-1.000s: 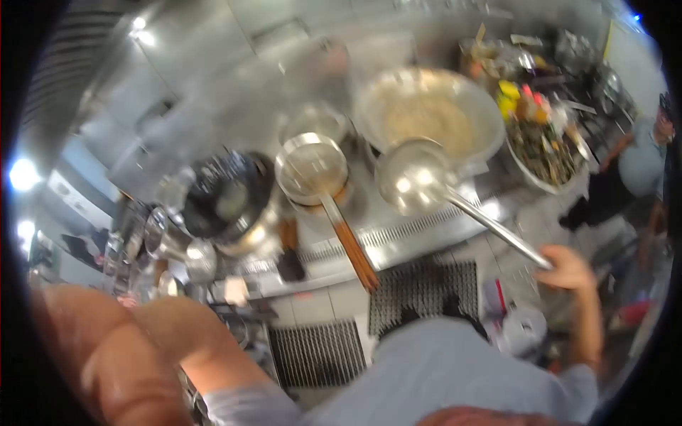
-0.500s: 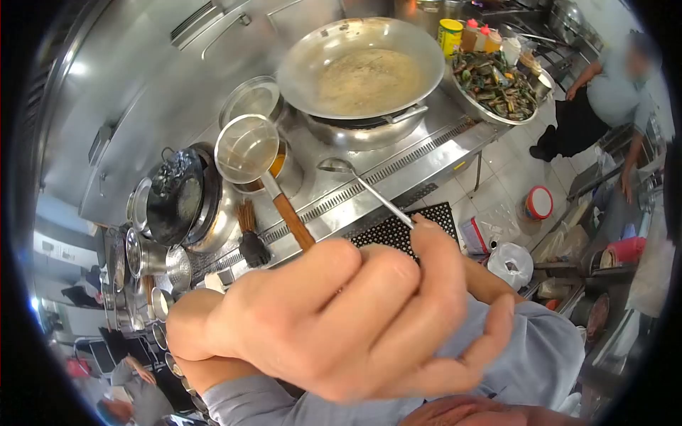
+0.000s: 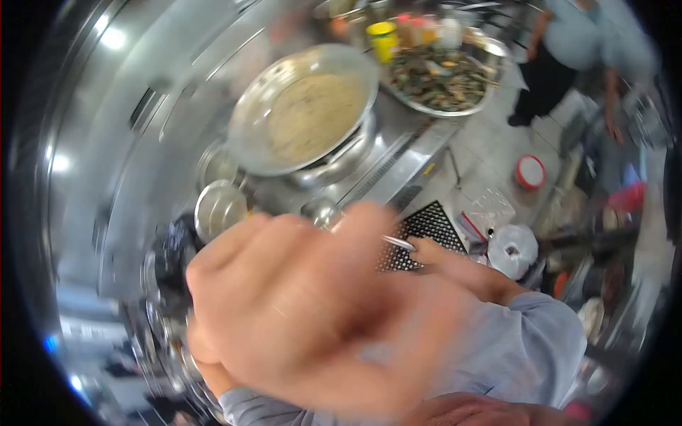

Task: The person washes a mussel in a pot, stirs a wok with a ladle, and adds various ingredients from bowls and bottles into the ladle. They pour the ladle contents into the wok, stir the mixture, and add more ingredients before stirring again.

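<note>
My left hand [image 3: 291,305] is raised very close to the camera, large and smeared by motion. Its fingers are too blurred to read, and it covers much of the counter. Beyond it, my right hand [image 3: 428,252] is closed round the handle end of a long metal ladle [image 3: 399,243]. The ladle's bowl points left, over the counter's front edge, and my left hand hides the middle of its handle. Behind the ladle, a large wok [image 3: 249,142] with cloudy, tan-coloured contents sits tilted in view on a metal ring. A round mesh strainer [image 3: 221,207] is left of the wok, its handle hidden.
A wide metal bowl of dark mussels [image 3: 440,82] stands right of the wok, beside a yellow tin [image 3: 383,41] and squeeze bottles. On the floor are a black perforated mat [image 3: 435,226] and a red-rimmed tub [image 3: 530,172]. Another person [image 3: 554,78] stands at the right.
My view has turned, so the wok and bowl appear further left. My left hand has shifted left and blurred. My right hand, hidden before, now shows on the ladle's handle.
</note>
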Demonstrator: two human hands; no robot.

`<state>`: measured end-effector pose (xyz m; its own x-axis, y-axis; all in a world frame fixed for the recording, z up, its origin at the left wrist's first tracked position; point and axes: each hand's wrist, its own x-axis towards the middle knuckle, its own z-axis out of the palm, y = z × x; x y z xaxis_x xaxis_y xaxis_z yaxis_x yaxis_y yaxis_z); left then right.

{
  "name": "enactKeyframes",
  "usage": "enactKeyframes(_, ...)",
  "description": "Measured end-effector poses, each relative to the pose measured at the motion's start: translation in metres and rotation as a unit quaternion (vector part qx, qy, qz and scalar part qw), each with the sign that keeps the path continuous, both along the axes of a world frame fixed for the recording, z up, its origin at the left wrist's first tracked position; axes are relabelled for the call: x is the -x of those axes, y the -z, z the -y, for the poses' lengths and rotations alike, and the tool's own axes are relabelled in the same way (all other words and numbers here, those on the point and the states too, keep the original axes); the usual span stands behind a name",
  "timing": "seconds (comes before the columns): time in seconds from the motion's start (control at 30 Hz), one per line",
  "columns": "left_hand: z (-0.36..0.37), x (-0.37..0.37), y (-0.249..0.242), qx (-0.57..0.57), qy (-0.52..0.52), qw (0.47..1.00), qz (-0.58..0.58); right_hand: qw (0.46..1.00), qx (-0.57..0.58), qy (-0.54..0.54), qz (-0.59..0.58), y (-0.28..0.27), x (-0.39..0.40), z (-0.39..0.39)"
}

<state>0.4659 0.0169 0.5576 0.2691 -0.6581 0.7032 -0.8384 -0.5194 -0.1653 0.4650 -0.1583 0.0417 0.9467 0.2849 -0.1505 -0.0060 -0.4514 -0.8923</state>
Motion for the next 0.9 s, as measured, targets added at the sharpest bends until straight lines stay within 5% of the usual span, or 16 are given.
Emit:
enactKeyframes(0.07, -0.007, -0.005, 0.013, -0.047, 0.008, 0.991, -0.127, 0.991, 0.069, -0.09, -0.075, -0.021, 0.017, 0.034)
enactKeyframes(0.1, -0.013, -0.01, 0.032, -0.111, 0.004, 0.963, -0.248, 0.995, 0.045, -0.086, -0.002, 0.0, 0.031, 0.046)
enactKeyframes(0.2, -0.046, -0.039, 0.117, -0.466, -0.006, 0.784, -0.41, 0.999, -0.01, 0.013, -0.033, -0.045, 0.072, 0.053)
enactKeyframes(0.23, -0.049, -0.048, 0.145, -0.538, -0.001, 0.721, -0.438, 0.998, -0.029, 0.043, 0.042, -0.081, 0.085, 0.048)
enactKeyframes(0.27, -0.03, -0.06, 0.162, -0.564, 0.044, 0.717, -0.407, 0.99, -0.085, 0.095, 0.066, -0.107, 0.091, 0.039)
enactKeyframes(0.33, -0.021, -0.063, 0.187, -0.312, 0.174, 0.772, -0.526, 0.972, -0.152, 0.16, 0.078, -0.156, 0.098, 0.004)
enactKeyframes(0.37, -0.007, -0.056, 0.196, -0.318, 0.194, 0.771, -0.516, 0.962, -0.202, 0.171, 0.069, -0.195, 0.105, -0.012)
enactKeyframes(0.43, 0.035, -0.033, 0.2, -0.041, 0.291, 0.685, -0.666, 0.939, -0.267, 0.191, 0.097, -0.232, 0.114, -0.04)
enactKeyframes(0.47, 0.059, -0.024, 0.202, -0.057, 0.3, 0.681, -0.666, 0.941, -0.233, 0.214, 0.121, -0.242, 0.119, -0.034)
enactKeyframes(0.53, 0.08, -0.006, 0.201, 0.082, 0.342, 0.588, -0.728, 0.942, -0.147, 0.241, 0.183, -0.259, 0.138, -0.041)
enactKeyframes(0.63, 0.093, -0.003, 0.2, 0.018, 0.342, 0.483, -0.806, 0.962, 0.035, 0.203, 0.179, -0.28, 0.183, -0.03)
enactKeyframes(0.7, 0.091, -0.018, 0.222, -0.047, 0.355, 0.401, -0.843, 0.943, 0.042, 0.265, 0.197, -0.26, 0.219, -0.019)
enactKeyframes(0.83, 0.084, -0.019, 0.278, -0.371, 0.238, 0.436, -0.785, 0.9, -0.044, 0.431, 0.055, -0.183, 0.299, -0.005)
enactKeyframes(0.9, 0.075, -0.003, 0.32, -0.408, 0.132, 0.398, -0.811, 0.877, 0.015, 0.48, 0.004, -0.144, 0.341, -0.014)
